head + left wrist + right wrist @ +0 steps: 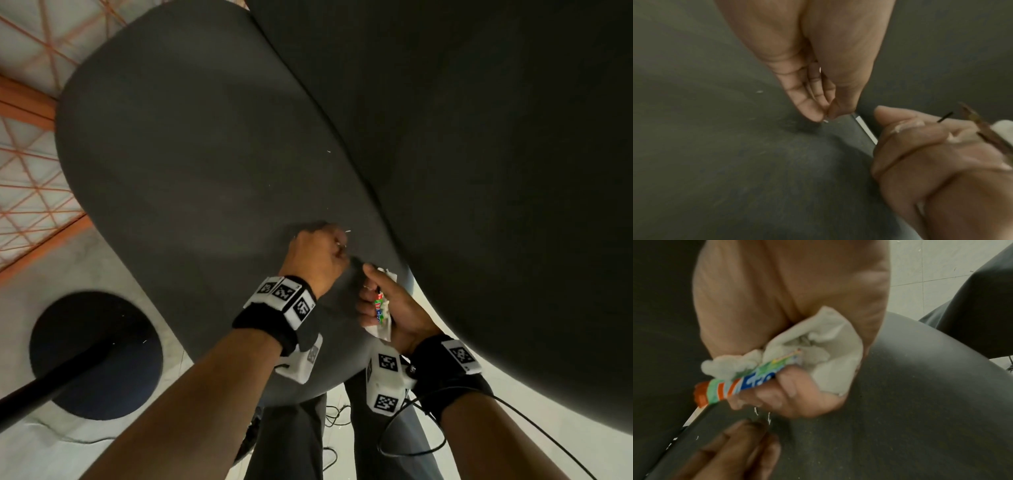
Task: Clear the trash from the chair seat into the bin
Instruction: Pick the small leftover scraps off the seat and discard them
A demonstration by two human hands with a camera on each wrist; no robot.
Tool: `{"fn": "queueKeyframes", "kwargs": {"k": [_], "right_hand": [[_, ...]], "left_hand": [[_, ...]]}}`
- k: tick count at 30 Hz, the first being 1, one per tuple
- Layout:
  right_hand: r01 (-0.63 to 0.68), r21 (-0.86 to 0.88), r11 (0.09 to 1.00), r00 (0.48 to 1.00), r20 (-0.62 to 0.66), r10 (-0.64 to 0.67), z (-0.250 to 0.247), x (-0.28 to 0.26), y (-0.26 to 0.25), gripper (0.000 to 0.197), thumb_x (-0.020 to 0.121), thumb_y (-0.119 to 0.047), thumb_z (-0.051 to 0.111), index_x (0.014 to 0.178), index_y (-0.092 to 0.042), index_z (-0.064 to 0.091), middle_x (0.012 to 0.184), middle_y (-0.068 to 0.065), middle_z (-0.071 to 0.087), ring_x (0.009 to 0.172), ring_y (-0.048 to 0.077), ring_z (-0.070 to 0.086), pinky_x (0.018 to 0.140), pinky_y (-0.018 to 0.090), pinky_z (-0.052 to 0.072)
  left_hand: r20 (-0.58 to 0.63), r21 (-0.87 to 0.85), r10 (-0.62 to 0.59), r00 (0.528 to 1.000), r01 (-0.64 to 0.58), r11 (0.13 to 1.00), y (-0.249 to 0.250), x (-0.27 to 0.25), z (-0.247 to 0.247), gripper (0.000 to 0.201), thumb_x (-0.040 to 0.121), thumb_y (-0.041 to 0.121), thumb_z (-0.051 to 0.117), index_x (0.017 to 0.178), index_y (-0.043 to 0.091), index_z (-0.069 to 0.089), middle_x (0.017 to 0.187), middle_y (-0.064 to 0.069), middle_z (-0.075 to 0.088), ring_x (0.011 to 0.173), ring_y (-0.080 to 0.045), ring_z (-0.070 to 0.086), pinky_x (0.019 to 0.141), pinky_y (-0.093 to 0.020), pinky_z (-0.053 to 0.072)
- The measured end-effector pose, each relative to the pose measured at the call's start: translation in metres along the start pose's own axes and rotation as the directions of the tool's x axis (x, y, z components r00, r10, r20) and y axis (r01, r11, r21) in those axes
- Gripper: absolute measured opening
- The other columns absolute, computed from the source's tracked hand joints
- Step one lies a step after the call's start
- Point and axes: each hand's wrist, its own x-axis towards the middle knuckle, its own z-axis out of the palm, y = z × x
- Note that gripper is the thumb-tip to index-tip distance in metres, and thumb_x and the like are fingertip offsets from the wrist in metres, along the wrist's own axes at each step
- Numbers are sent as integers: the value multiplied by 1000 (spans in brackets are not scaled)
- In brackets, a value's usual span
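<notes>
The dark grey chair seat [191,164] carries tiny white scraps [328,151]. My left hand [337,248] is on the seat near its right side, fingertips drawn together and pinching a small white scrap [826,121] against the fabric. Close beside it, my right hand [373,301] grips a colourful wrapper [748,382] and a crumpled white tissue [824,353]. In the right wrist view, two more white scraps [756,410] lie on the seat just under the right hand's fingers [789,391]. No bin shows in any view.
The chair's dark backrest [479,137] rises along the seat's right side. A round black base [96,356] with a pole stands on the pale floor at the left. Orange lattice [30,164] lies beyond it. Cables [335,414] trail by my legs.
</notes>
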Motion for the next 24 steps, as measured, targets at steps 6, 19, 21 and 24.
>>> {"fn": "queueKeyframes", "kwargs": {"k": [6,19,21,24], "right_hand": [[22,-6,1000,999,-33,-22,-4,1,-2,41,93,-37,58,56,-24,46,49,-8,40,39,7,35,36,19,27],[91,-145,985,983,-143,-112,3,-1,-4,33,89,-42,64,64,-24,52,54,-6,50,46,8,48,41,22,37],[93,-137,986,994,-48,-101,6,1,-2,26,89,-44,62,75,-22,62,64,-3,60,53,9,54,48,22,39],[70,-20,997,988,141,-66,11,0,2,36,94,-44,53,96,-13,71,88,9,69,80,18,65,70,29,49]], "left_hand": [[38,223,126,991,-132,966,8,26,8,31,86,17,59,116,18,57,112,-9,67,100,-40,65,83,-47,53],[79,-91,68,995,-61,994,7,-8,-4,5,76,19,68,80,20,70,79,3,73,78,-15,70,76,-26,55],[145,-208,116,983,-85,975,15,-33,-1,8,77,18,70,82,24,69,71,10,69,68,0,65,72,-17,53],[121,-252,201,972,-166,954,14,-55,11,6,80,16,70,84,21,70,70,15,61,61,6,57,66,-10,47]]}}
